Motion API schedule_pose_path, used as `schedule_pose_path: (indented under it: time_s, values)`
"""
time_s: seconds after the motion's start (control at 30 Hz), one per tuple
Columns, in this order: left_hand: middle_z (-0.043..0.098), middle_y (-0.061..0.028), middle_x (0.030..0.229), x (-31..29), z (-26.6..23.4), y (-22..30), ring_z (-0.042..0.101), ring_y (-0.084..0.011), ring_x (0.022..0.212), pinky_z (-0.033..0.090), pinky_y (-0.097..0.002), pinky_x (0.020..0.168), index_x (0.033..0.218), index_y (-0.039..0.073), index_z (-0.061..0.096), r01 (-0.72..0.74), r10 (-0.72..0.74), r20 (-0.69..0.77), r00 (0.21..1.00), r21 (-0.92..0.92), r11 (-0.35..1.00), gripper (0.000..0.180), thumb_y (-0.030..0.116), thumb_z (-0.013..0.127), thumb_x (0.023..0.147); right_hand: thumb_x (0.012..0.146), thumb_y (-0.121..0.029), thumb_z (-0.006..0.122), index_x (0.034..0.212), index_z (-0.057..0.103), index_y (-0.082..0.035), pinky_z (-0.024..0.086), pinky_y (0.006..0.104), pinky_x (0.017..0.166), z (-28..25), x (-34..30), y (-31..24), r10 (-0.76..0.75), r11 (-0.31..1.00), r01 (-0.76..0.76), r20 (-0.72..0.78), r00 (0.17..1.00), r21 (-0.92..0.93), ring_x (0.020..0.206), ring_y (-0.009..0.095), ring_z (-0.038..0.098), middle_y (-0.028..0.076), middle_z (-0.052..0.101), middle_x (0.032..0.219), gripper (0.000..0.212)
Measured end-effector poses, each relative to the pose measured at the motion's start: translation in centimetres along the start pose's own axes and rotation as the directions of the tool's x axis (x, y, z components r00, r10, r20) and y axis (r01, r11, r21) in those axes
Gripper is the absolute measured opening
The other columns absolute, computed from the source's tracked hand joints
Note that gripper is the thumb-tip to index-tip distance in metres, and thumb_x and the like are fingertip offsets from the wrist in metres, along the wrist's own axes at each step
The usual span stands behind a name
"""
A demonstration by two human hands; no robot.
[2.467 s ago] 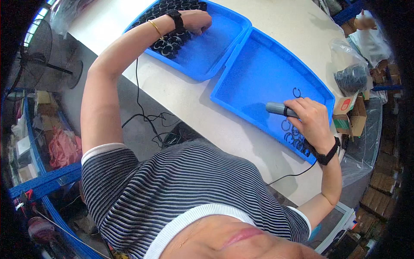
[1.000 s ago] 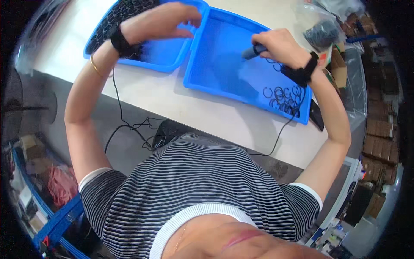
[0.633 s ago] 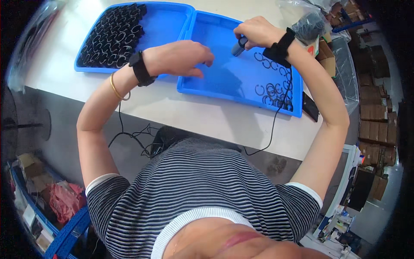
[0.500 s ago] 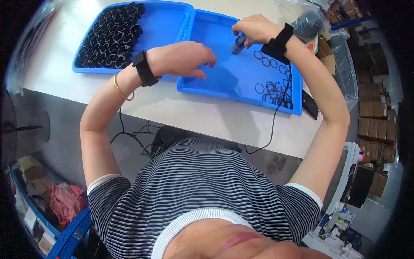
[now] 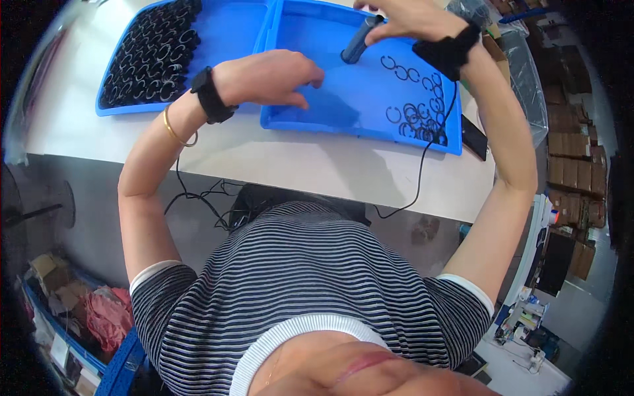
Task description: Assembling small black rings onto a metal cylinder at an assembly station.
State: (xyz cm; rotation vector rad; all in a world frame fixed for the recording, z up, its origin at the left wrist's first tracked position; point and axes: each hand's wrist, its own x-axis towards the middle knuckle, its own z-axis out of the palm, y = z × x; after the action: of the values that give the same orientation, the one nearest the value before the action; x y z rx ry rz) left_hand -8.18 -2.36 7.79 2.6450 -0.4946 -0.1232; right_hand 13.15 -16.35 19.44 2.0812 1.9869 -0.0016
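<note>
In the far part of the right blue tray (image 5: 317,130) stands a slim dark grey-blue cylinder (image 5: 356,45), leaning slightly. My right hand (image 5: 409,20) is beside its upper end, thumb and fingers parted around the top; the thumb looks very close to it, and contact is unclear. My left hand (image 5: 277,78) hovers over the left side of the same tray. Its fingers are loosely bent and apart from the thumb, with nothing seen between them. Several thin dark open rings (image 5: 417,115) lie in the tray's right part.
A left blue tray (image 5: 228,39) holds rows of black open rings (image 5: 148,63). Beside the right tray lies a dark flat object (image 5: 473,138). A thin black cable (image 5: 421,178) runs from near my right wrist over the white table (image 5: 290,157). Cardboard boxes (image 5: 574,158) are stacked at the right.
My right hand has shifted right and loosened from around the cylinder, so more of its upper end shows. The cylinder has stayed in place in the tray. My left hand has hardly moved.
</note>
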Motion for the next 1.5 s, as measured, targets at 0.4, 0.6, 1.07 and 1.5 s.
schedule_pose_path:
  time_s: [0.4, 0.6, 1.07, 1.5]
  values:
    - [0.071, -0.0119, 0.102, -2.2, -4.6, 2.7, 0.067, -0.0243, 0.090, 0.053, -0.0355, 0.078, 0.114, 0.002, 0.067, -0.007, -0.043, -0.343, 0.939, -0.142, 0.990, 0.031, 0.015, 0.075, 0.086, 0.089, -0.025, 0.076, 0.109, 0.070, -0.005, 0.051, 0.0268, 0.069, 6.1, -17.6, 3.1, 0.438, 0.799, -0.259, -0.230, 0.869, 0.543, 0.073, 0.012, 0.062, 0.006, 0.070, 0.086, 0.029]
    - [0.073, -0.0054, 0.104, 1.2, -7.1, 4.5, 0.067, -0.0166, 0.092, 0.053, -0.0304, 0.084, 0.116, 0.004, 0.068, 0.121, -0.136, -0.398, 0.907, -0.061, 0.991, 0.026, 0.010, 0.072, 0.091, 0.087, -0.027, 0.075, 0.106, 0.071, -0.008, 0.053, 0.0342, 0.071, 10.5, -14.3, 5.5, 0.390, 0.821, -0.279, -0.134, 0.911, 0.498, 0.076, 0.021, 0.069, 0.007, 0.074, 0.089, 0.027]
    - [0.067, -0.0176, 0.115, 7.8, -8.2, 4.6, 0.067, -0.0275, 0.097, 0.055, -0.0362, 0.084, 0.124, 0.000, 0.061, 0.217, -0.296, -0.377, 0.878, -0.239, 0.946, 0.047, 0.013, 0.080, 0.083, 0.082, -0.028, 0.078, 0.112, 0.066, -0.011, 0.052, 0.0410, 0.076, 16.1, -9.7, 6.7, 0.348, 0.859, -0.340, 0.051, 0.936, 0.382, 0.088, 0.029, 0.067, 0.008, 0.068, 0.088, 0.036]
    - [0.072, -0.0045, 0.103, 6.6, -5.0, 3.6, 0.066, -0.0131, 0.091, 0.053, -0.0279, 0.083, 0.115, 0.004, 0.069, 0.035, -0.143, -0.586, 0.798, -0.191, 0.981, 0.024, 0.007, 0.071, 0.091, 0.084, -0.013, 0.075, 0.102, 0.061, -0.004, 0.052, 0.0383, 0.069, 15.4, -10.2, 6.3, 0.359, 0.759, -0.264, -0.043, 0.932, 0.596, 0.077, 0.028, 0.067, 0.011, 0.068, 0.086, 0.024]
